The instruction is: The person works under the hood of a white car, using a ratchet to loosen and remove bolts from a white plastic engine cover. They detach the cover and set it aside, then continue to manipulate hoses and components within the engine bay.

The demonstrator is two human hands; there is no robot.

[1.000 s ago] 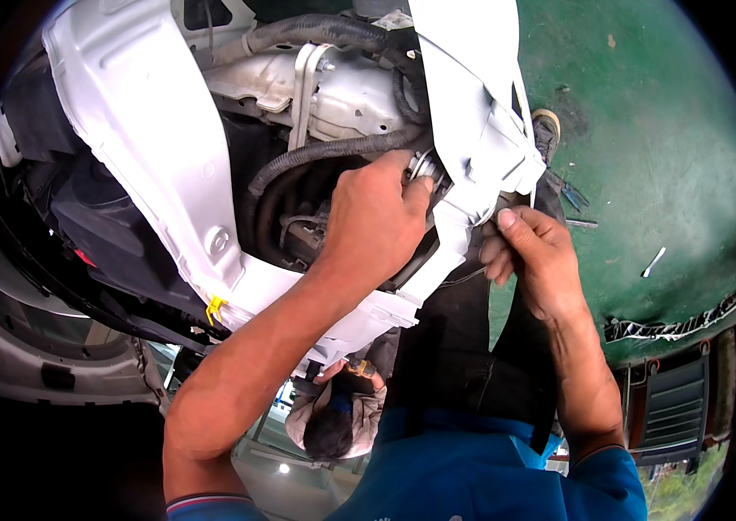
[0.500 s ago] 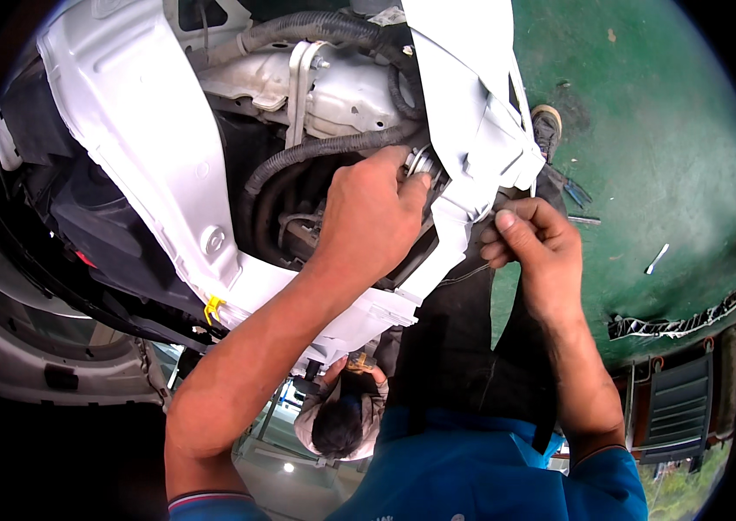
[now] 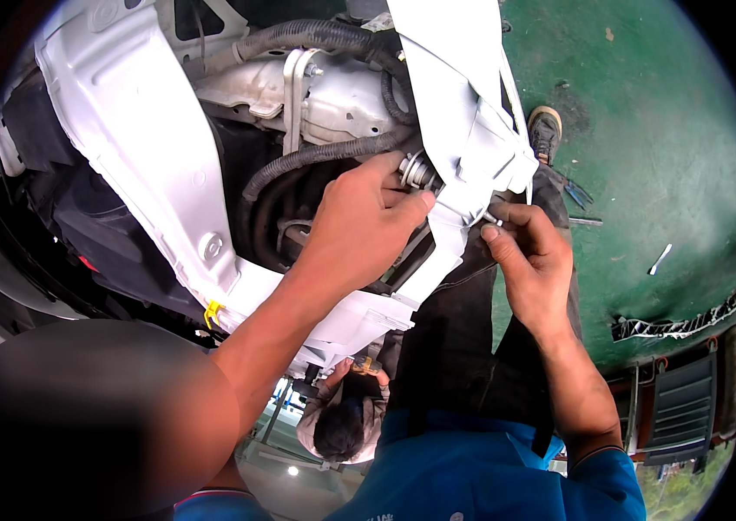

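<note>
My left hand point(image 3: 366, 215) reaches into the bay behind the white body panel point(image 3: 472, 130). Its fingers and thumb close around a round, ringed metal part point(image 3: 418, 172), which sits against the panel's inner side. On the panel's outer side, my right hand point(image 3: 535, 252) pinches a small silver bolt-like pin point(image 3: 491, 217) between thumb and forefinger, at the panel's lower corner. Some of the ringed part is hidden behind the panel and my fingers.
A ribbed black hose point(image 3: 320, 161) crosses the bay above my left hand. A yellow clip point(image 3: 213, 313) hangs on the white frame. Pliers point(image 3: 576, 193) lie on the green floor point(image 3: 646, 113) by a shoe point(image 3: 545, 130). Another person point(image 3: 342, 425) works below, holding a yellowish tool.
My left hand has shifted slightly, showing more of the ringed part. My right fingers have moved closer to the panel's corner, and the silver pin now shows. A blurred shape has appeared at lower left.
</note>
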